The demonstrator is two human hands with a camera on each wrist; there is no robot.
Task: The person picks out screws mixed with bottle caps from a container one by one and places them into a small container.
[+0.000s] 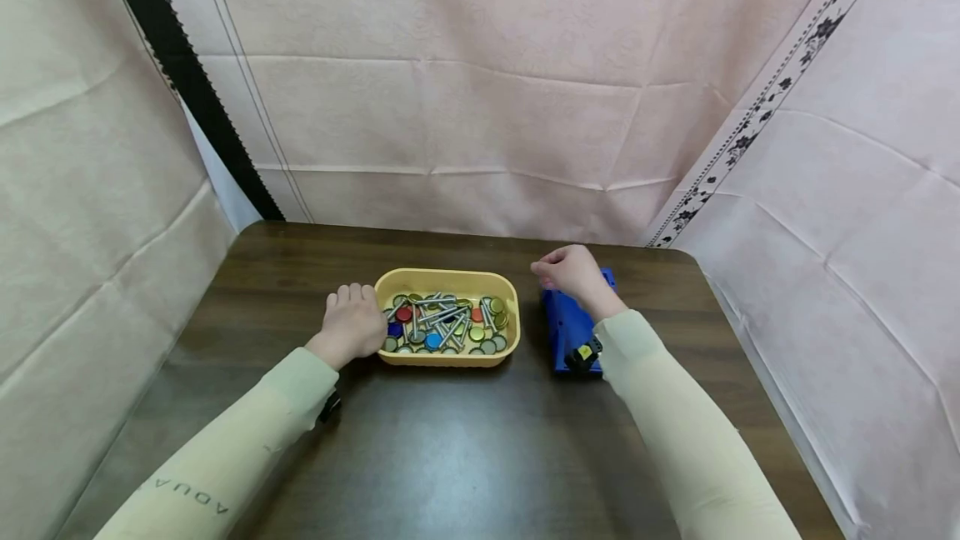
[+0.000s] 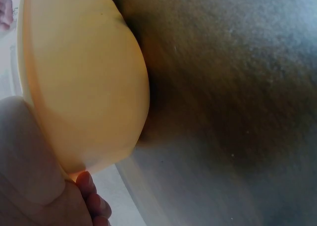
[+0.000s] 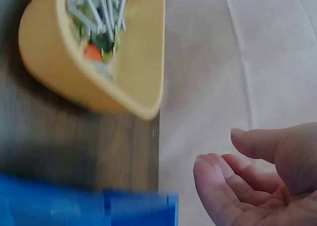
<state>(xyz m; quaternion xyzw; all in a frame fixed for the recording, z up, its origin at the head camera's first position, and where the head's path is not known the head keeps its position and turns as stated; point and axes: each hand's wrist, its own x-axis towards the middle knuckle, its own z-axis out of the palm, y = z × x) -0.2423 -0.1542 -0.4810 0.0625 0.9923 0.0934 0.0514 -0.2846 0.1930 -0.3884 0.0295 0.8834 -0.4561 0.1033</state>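
Note:
A yellow plastic tub (image 1: 447, 361) holds metal bolts and round caps in red, blue, green and silver. My left hand (image 1: 352, 323) is at the tub's left end and grips its rim. In the left wrist view, its fingers (image 2: 88, 184) curl beside the tub's outer wall (image 2: 94, 82). My right hand (image 1: 577, 275) hovers over the far part of a blue plastic tray (image 1: 567, 330), to the right of the tub. In the right wrist view, the thumb and loosely bent fingers (image 3: 210, 174) have a gap between them, and nothing shows in it.
Both containers stand on a dark brown wooden table (image 1: 450, 448). Pale cloth hangs behind it (image 1: 465, 123) and along both sides. The tub and the blue tray are a short gap apart.

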